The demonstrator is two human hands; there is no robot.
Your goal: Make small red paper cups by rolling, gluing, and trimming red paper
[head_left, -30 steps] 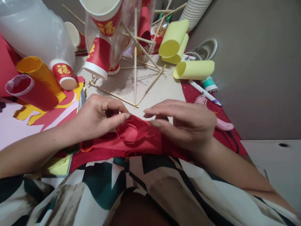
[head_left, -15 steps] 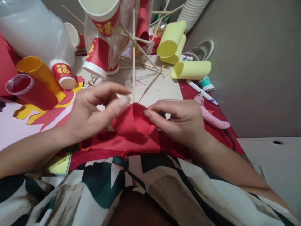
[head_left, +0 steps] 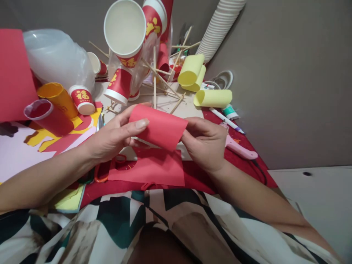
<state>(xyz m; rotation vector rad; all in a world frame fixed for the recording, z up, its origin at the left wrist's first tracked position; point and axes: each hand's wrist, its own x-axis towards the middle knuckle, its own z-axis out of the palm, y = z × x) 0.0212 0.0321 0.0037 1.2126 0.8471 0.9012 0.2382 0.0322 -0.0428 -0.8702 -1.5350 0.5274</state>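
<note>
A rolled piece of red paper (head_left: 161,126) is held up between my two hands, lying sideways like a short tube. My left hand (head_left: 117,134) grips its left end, thumb on the front and fingers behind. The fingers of my right hand (head_left: 207,141) pinch the right end, with some fingertips hidden at its edge. Below it a flat sheet of red paper (head_left: 162,170) with a curved cut-out lies on the red cloth. Beside that sheet, under my left wrist, are orange scissor handles (head_left: 101,172).
Paper cups (head_left: 121,82) and wooden sticks (head_left: 154,80) stand behind my hands. Yellow paper rolls (head_left: 213,98), a marker (head_left: 227,121) and a pink glue gun (head_left: 242,147) lie on the right. On the left are red (head_left: 52,119) and orange paper tubes (head_left: 59,99) and paper scraps.
The red paper has turned from a crumpled-looking end view to a sideways tube. My left hand has closed onto it, and the view has shifted.
</note>
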